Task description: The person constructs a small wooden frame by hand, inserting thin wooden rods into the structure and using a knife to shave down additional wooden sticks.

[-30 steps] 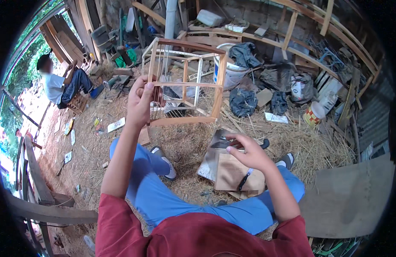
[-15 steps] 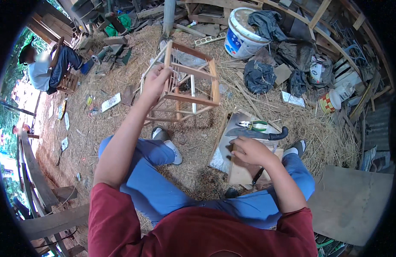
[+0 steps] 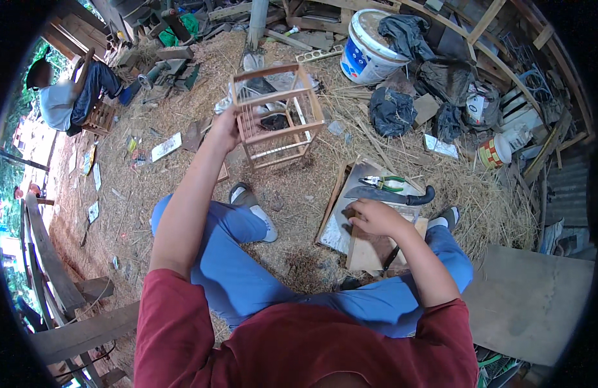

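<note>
My left hand [image 3: 226, 131] is closed round the left side of a small open box frame [image 3: 281, 131] of wooden strips, with thin bars along that side. The frame is held up, tilted, above the straw-strewn ground. Over the low work board [image 3: 338, 234], my right hand [image 3: 376, 218] hovers with its fingers loosely bent and apart, and no object shows in it. Just beyond it lie a large dark-bladed knife [image 3: 389, 194] with a black hooked handle and pliers [image 3: 384, 183] with green grips. A smaller black-handled knife [image 3: 391, 258] rests by a wood block [image 3: 367, 252], partly under my right forearm.
A white-and-blue bucket [image 3: 370, 52] stands at the far right, near black plastic bags [image 3: 393, 111] and a checked tub [image 3: 494, 152]. A flat grey sheet [image 3: 532, 304] lies at right. Another person [image 3: 69, 97] sits on a wooden crate [image 3: 100, 119] at far left.
The box frame has turned in my left hand and now shows a different side; that hand is slightly lower and nearer. My right hand has shifted slightly, its fingers drawn closer together.
</note>
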Demonstrator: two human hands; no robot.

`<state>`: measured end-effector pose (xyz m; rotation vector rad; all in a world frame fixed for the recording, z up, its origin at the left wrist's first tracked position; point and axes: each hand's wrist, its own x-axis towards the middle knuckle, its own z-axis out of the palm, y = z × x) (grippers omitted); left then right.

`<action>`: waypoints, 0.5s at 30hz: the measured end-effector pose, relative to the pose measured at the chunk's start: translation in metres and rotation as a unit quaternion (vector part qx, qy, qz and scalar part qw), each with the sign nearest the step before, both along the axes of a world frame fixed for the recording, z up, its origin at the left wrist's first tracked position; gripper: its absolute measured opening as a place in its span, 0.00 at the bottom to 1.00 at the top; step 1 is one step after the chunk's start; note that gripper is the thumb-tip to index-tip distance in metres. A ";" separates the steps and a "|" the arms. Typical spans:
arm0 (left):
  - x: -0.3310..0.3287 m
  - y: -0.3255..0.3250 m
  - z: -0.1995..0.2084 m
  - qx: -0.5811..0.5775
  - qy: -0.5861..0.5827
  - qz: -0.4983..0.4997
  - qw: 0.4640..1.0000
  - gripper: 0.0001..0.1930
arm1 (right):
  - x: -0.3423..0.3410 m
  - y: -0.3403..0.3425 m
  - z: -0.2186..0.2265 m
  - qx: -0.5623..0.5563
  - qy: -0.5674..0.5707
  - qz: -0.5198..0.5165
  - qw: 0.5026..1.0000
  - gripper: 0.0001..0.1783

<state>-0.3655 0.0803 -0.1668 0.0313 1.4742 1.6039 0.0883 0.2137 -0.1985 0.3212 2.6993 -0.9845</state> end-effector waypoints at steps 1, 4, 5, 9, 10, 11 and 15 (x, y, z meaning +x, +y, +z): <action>0.003 -0.001 -0.008 0.000 -0.003 -0.003 1.000 0.24 | 0.004 0.001 -0.002 0.003 -0.008 -0.006 1.000 0.22; -0.004 -0.019 -0.031 -0.075 0.015 0.013 0.997 0.19 | 0.008 0.003 -0.002 0.013 -0.018 -0.011 1.000 0.21; -0.017 -0.032 -0.037 -0.077 0.018 0.017 0.997 0.19 | 0.005 0.003 0.000 0.022 -0.017 -0.007 1.000 0.21; -0.001 -0.031 -0.034 -0.041 0.041 0.029 0.998 0.14 | 0.015 0.009 0.001 0.044 -0.014 -0.078 0.996 0.21; 0.014 -0.024 -0.025 -0.051 0.064 0.033 0.996 0.12 | 0.024 0.013 -0.005 0.061 -0.001 -0.105 0.993 0.21; 0.025 -0.024 -0.019 -0.059 0.091 0.043 0.993 0.10 | 0.026 0.017 -0.010 0.062 -0.006 -0.115 0.991 0.21; 0.048 -0.032 0.005 0.039 0.148 0.022 0.988 0.18 | 0.037 0.045 -0.020 0.128 0.011 -0.218 0.967 0.22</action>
